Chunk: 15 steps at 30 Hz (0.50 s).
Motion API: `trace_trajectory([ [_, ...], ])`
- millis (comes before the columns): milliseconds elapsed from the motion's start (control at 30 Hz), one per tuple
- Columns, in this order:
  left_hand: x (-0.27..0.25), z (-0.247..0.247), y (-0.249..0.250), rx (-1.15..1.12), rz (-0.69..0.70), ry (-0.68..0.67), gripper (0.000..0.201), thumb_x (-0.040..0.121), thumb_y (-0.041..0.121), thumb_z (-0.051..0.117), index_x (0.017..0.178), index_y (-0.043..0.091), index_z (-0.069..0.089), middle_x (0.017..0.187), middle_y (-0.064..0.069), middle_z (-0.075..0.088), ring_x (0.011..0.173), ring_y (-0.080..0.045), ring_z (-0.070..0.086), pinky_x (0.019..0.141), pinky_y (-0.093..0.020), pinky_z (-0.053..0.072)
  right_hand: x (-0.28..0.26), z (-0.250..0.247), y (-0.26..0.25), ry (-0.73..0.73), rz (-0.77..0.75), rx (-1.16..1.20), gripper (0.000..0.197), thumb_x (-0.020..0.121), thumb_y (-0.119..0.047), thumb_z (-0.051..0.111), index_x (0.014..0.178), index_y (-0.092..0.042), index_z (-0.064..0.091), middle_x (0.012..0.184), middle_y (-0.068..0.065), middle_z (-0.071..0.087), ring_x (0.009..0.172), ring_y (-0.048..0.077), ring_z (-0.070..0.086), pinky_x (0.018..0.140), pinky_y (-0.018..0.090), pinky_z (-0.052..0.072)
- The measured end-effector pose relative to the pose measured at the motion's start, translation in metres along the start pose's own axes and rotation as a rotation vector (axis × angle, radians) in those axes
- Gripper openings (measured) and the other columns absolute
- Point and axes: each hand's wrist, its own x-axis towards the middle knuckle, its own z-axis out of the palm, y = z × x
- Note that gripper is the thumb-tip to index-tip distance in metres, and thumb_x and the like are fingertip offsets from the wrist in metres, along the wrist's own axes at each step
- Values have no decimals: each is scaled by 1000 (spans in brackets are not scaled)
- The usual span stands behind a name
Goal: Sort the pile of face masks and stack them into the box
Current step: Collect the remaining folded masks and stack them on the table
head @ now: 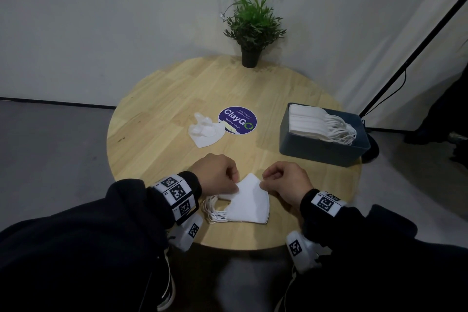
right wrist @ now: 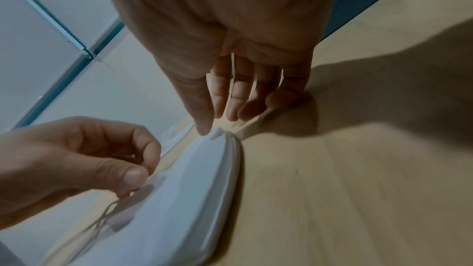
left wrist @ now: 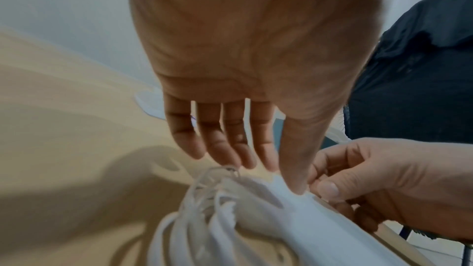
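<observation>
Pale matt wood counter (head: 157, 99), jointed strips, faint grain. Soft white nonwoven cloth masks (head: 249, 201), thin elastic loops (head: 211, 210). Smooth matt grey-blue plastic box (head: 321, 152). Glossy printed sticker (head: 237, 120). Dark plastic pot (head: 249, 58).

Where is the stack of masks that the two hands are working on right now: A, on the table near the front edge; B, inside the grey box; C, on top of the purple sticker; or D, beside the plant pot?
A: the stack of masks lies flat on the table near its front edge, with the left hand and right hand at its top corners.
</observation>
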Motion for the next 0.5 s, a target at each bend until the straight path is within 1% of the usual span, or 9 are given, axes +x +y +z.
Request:
trace_trajectory([
  [67,0,2,1,18,39,-35,14,72,25,78,79,32,67,80,12,69,80,-9,65,71,-28,53,-2,3,0,0,-47,-55,22,69,-8,90,81,-19,75,74,1,72,68,15,67,66,28,59],
  [133,0,6,3,86,79,-122,16,76,23,80,87,29,70,85,12,69,84,-10,64,74,-28,53,-4,6,1,-49,-66,-134,22,68,-9,89,80,-21,76,76,1,74,72,18,70,73,34,63],
  [200,1,3,2,89,100,-155,13,80,24,79,91,26,73,85,14,69,83,-7,64,73,-24,51,-5,6,-2,-91,-64,-205,21,69,-9,89,80,-22,76,79,0,73,76,18,71,77,33,62],
  [267,7,-10,-2,24,105,-58,5,85,23,74,89,26,75,81,17,68,81,-2,64,73,-22,47,-2,4,-3,-75,-56,-172,20,68,-10,90,78,-21,76,75,-2,73,71,15,69,70,28,60],
  [300,12,-18,-6,16,93,36,7,87,21,72,92,26,74,84,17,68,85,-5,65,75,-23,45,-1,3,-5,-50,-54,-128,18,67,-11,90,76,-20,76,72,-3,72,67,13,67,66,26,58],
  [333,18,-26,-13,46,63,134,13,90,18,68,98,25,74,93,15,69,94,-11,66,78,-25,45,0,3,-7,-24,-51,-74,16,67,-13,90,73,-19,76,68,-4,72,64,12,66,64,26,57],
  [400,27,-39,-31,173,-53,264,29,92,14,63,118,23,71,117,5,67,109,-22,64,87,-32,48,4,4,-10,25,-53,36,12,68,-17,88,71,-19,77,66,-2,72,66,16,68,68,33,59],
  [433,29,-42,-39,233,-121,271,34,91,13,62,122,23,68,124,1,65,110,-25,63,87,-35,49,7,5,-12,40,-61,77,10,71,-18,87,71,-19,77,67,-2,73,68,18,69,70,36,59],
  [500,28,-44,-49,335,-195,235,24,87,17,64,109,24,69,117,-1,67,98,-25,63,77,-34,50,11,6,-17,45,-81,116,9,77,-17,85,72,-17,77,66,-4,72,67,15,65,67,33,55],
])
